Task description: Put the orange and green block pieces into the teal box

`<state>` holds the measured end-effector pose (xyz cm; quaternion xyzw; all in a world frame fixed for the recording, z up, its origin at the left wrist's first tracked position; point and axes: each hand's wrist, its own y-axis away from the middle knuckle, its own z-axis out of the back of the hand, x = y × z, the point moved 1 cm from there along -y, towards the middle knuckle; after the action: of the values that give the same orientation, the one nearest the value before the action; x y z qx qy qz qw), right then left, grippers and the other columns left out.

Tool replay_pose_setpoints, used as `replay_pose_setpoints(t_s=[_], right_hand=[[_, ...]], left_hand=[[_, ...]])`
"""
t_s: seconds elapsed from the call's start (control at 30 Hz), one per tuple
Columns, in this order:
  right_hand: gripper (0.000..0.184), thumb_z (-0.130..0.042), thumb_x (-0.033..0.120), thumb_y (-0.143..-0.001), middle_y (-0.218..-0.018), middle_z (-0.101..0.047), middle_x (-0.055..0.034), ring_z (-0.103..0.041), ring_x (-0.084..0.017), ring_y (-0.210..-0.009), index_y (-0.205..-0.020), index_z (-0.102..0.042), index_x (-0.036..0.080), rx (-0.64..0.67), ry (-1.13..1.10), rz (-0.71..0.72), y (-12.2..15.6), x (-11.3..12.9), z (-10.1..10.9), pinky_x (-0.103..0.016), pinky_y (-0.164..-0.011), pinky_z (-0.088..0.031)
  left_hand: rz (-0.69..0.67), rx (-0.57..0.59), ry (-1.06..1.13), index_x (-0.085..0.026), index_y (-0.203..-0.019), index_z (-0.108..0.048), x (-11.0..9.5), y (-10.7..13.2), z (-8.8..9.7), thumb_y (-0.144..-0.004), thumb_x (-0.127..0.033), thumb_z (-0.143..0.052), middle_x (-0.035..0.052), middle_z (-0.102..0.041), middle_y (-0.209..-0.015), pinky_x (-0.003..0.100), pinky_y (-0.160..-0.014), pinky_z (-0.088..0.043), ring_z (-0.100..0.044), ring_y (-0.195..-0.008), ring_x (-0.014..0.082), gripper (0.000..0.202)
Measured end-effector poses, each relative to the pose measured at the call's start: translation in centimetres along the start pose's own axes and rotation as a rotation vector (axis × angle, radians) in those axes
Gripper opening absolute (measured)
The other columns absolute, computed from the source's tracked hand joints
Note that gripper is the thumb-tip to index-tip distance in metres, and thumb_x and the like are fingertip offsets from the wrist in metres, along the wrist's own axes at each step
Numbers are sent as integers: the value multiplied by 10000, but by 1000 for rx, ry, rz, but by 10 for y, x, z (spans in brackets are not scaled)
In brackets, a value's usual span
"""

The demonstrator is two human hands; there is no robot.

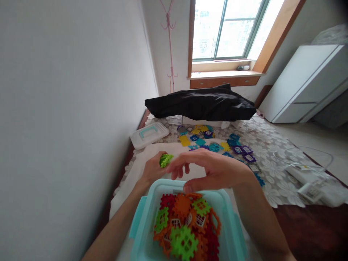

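My left hand [153,167] is closed around a small stack of lime-green toothed building pieces [165,160], just beyond the bin's far left corner. Stretched over the far rim, my right hand [208,167] has its fingers apart and holds nothing that I can see. Its fingertips come close to the green stack; whether they touch it I cannot tell. Below both hands stands a light-blue plastic bin [227,203]. Inside lie red, orange and lime-green pieces, among them a green gear-edged piece [185,243] on top and an orange piece [182,206] behind it.
Blue, purple and yellow pieces [214,146] are scattered on the floral cloth [274,159] beyond my hands. A white lid [150,135] lies by the left wall. A black plastic cover [201,104] lies across the back. White cables [312,168] and packaging are at right.
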<state>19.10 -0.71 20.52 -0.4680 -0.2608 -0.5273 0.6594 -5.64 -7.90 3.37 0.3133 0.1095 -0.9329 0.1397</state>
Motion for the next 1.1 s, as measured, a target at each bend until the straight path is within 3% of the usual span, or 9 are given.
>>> replay_pose_setpoints(t_s=[0.17, 0.37, 0.47, 0.6, 0.73, 0.83, 0.93, 1.0, 1.1], right_hand=[[228, -709, 378, -947, -875, -744, -52, -664, -143, -736, -1080, -737, 195, -223, -85, -70, 28, -17, -10, -252, -673, -531], [214, -694, 429, -913, -497, -414, 98, -344, -90, -429, -889, -613, 233, -1298, -346, -51, 86, -114, -39, -204, -441, -288], [239, -694, 446, -875, -470, -329, 121, -235, -91, -407, -862, -562, 248, -1542, -364, -102, 104, -149, -64, -204, -415, -223], [404, -735, 601, -752, -469, -365, 96, -265, -97, -401, -765, -527, 255, -1113, -555, -315, 98, -179, -94, -230, -401, -217], [485, -801, 668, -612, -591, -548, 7, -451, -140, -517, -678, -579, 241, -666, -570, -466, 87, -190, -106, -286, -480, -361], [380, -767, 597, -712, -695, -626, -40, -512, -167, -606, -727, -640, 239, -637, -565, -491, 88, -188, -108, -317, -563, -417], [287, -728, 531, -773, -749, -653, -44, -539, -171, -645, -755, -656, 254, -627, -572, -496, 92, -181, -107, -320, -594, -424], [256, -734, 508, -749, -781, -668, -32, -572, -178, -693, -770, -670, 261, -603, -547, -503, 93, -175, -105, -323, -640, -458], [246, -761, 470, -692, -853, -702, -32, -624, -200, -801, -807, -707, 259, -581, -504, -510, 93, -165, -102, -337, -745, -513]], left_hand=[[-81, 3, -98, -254, -1243, -618, 8, -3, -3, -846, -347, -656, 40, -764, -998, 339, -805, -529, -725, -911, 259, 410], [-115, -54, -58, -256, -1245, -594, 22, -7, -8, -845, -403, -668, 42, -743, -1068, 341, -844, -529, -710, -926, 247, 432], [-123, -66, 70, -233, -1216, -600, 24, -8, -4, -833, -415, -685, 44, -728, -1058, 336, -841, -532, -691, -898, 224, 433], [-83, -158, 336, -194, -1152, -615, 27, -11, 1, -771, -406, -742, 54, -701, -1038, 315, -797, -537, -662, -899, 209, 454], [100, -119, 806, -184, -994, -612, 29, -16, 6, -719, -362, -770, -26, -582, -716, 213, -482, -384, -489, -544, 106, 364], [185, 10, 1142, -154, -803, -578, 20, -14, 22, -693, -356, -775, -45, -488, -597, 187, -418, -270, -363, -459, 58, 303], [35, 136, 1232, -126, -914, -649, -4, 1, 55, -723, -361, -780, 3, -578, -663, 183, -457, -328, -396, -497, 59, 330], [-149, 252, 1193, -160, -1073, -664, -30, 18, 77, -731, -389, -800, 65, -684, -871, 204, -501, -403, -520, -593, 104, 434], [-350, 593, 914, -257, -1274, -608, -80, 49, 93, -770, -424, -812, 93, -712, -1115, 364, -809, -570, -678, -985, 284, 569]])
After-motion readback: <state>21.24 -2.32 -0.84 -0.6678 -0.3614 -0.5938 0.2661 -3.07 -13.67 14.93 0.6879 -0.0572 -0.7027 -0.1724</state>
